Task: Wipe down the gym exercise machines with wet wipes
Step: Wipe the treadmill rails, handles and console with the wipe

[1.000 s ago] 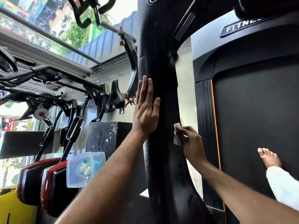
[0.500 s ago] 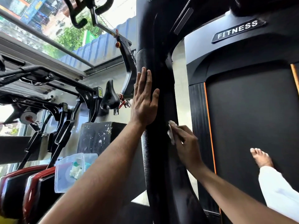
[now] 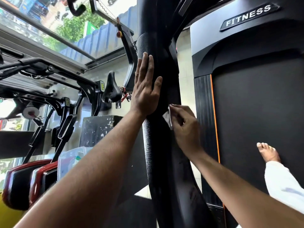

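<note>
Right hand slid wipe higher | left hand flat on handrail

The left hand is lying flat on the black padded treadmill handrail, fingers straight — thumb spread toward the right. Just below it, the right hand is pinching a white wet wipe against the rail's right side. A bare foot is resting on the treadmill belt, beneath a "FITNESS" badge. To the left, exercise bikes are standing by a window — a clear plastic box is sitting near them.
</note>
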Motion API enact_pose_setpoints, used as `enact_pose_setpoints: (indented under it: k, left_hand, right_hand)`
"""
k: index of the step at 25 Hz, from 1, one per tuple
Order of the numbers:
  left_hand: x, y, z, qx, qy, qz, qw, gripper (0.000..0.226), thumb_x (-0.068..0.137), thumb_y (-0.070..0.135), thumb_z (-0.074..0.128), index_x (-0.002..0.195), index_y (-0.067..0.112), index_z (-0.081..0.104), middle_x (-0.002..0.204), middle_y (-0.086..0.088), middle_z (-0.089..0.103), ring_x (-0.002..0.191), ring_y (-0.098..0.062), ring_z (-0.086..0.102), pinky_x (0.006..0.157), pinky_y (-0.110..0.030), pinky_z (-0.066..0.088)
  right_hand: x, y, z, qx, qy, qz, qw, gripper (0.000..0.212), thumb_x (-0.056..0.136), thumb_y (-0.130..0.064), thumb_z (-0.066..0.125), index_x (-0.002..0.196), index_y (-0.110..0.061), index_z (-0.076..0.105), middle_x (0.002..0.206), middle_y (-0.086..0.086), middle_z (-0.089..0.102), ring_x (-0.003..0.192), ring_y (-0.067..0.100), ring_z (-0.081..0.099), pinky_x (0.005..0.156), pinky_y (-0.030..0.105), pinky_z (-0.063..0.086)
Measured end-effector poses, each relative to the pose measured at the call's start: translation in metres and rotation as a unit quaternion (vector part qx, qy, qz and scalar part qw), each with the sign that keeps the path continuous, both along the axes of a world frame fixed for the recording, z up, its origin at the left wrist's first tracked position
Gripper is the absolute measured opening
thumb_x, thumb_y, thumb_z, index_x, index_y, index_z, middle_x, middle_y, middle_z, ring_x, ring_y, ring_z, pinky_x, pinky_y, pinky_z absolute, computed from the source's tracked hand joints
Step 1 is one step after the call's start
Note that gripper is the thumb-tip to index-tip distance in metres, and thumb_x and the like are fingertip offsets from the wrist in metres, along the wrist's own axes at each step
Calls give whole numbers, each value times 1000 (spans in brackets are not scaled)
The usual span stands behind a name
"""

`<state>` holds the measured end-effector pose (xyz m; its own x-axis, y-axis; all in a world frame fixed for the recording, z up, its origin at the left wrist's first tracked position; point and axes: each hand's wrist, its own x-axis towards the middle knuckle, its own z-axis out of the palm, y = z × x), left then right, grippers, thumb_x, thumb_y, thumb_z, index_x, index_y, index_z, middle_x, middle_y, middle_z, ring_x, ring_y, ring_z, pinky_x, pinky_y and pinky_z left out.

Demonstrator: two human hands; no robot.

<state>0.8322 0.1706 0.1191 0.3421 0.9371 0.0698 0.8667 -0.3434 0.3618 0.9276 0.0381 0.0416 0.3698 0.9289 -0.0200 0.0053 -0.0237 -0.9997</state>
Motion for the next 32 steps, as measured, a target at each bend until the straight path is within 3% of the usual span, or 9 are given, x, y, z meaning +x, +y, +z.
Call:
enact_pose_setpoints:
  k: [3, 6, 12, 17, 20, 23, 25, 28, 32]
  left_hand:
    - [0, 1, 0, 6, -1, -8, 1000, 70, 103, 30, 43, 164, 5, 20, 173, -14, 11, 161, -29, 3, 130, -49, 8]
    - [-3, 2, 0, 7, 0, -18, 1000, 71, 103, 31, 44, 164, 4, 20, 173, -15, 11, 161, -31, 3, 131, -48, 8]
    - [-5, 3, 4, -5, 14, -19, 1000, 70, 104, 29, 47, 164, 5, 20, 173, -14, 10, 161, -29, 2, 131, -40, 5]
    - [1, -5, 12, -19, 34, 3, 999, 69, 107, 32, 43, 165, 7, 16, 174, -12, 9, 161, -24, 4, 131, -34, 5]
    - [5, -45, 17, -31, 24, 50, 998, 73, 108, 36, 44, 166, 9, 9, 175, -9, 1, 161, -18, 2, 128, -23, 0]
    - [-17, -126, 0, -29, 50, 24, 998, 75, 107, 38, 45, 166, 7, 8, 175, -10, -2, 161, -21, -2, 131, -38, 5]
    - [-31, -160, -11, -29, 42, 33, 998, 76, 107, 37, 45, 165, 4, 9, 174, -12, -1, 161, -21, -4, 131, -36, 3]
    - [-33, -161, -13, -15, 21, 47, 999, 76, 105, 33, 48, 163, -1, 14, 173, -18, 5, 161, -28, 1, 130, -33, 2]
    - [-39, -156, -18, -4, 3, 16, 1000, 76, 105, 31, 52, 162, -4, 17, 171, -23, 9, 161, -35, 6, 131, -40, 7]
  right_hand:
    - [-6, -58, -48, -19, -35, 75, 996, 35, 100, -3, 58, 134, -8, 66, 136, 3, 59, 131, 15, 56, 110, 37, 48]
    - [3, -46, -76, -100, -16, 48, 994, 22, 96, -6, 68, 115, -14, 74, 114, -2, 59, 105, 14, 65, 91, 48, 57]
    - [3, 5, -2, -49, 53, -32, 997, 11, 96, -16, 70, 104, -16, 77, 99, -7, 72, 89, 9, 69, 81, 26, 55]
    - [2, -81, -11, -72, 59, 66, 993, 9, 93, -10, 74, 100, -14, 79, 105, -12, 64, 96, 9, 68, 84, 26, 58]
    - [8, -79, -47, -146, 18, 82, 986, 1, 90, -16, 77, 91, -16, 77, 90, -9, 71, 88, 12, 72, 79, 33, 59]
    - [10, -48, -70, -215, 52, 36, 974, 15, 88, -20, 79, 102, -18, 74, 90, -5, 76, 87, 14, 75, 79, 30, 59]
    - [7, -25, -73, -231, 56, 6, 971, 18, 88, -23, 79, 105, -23, 75, 90, -7, 77, 81, 9, 73, 80, 38, 60]
    - [1, -32, -40, -180, 108, 13, 978, 12, 89, -23, 77, 101, -23, 78, 90, -7, 77, 83, 10, 74, 80, 42, 61]
    - [-6, -120, -19, -72, 56, 96, 991, 19, 97, -9, 69, 114, -11, 76, 112, -3, 67, 109, 8, 67, 95, 23, 54]
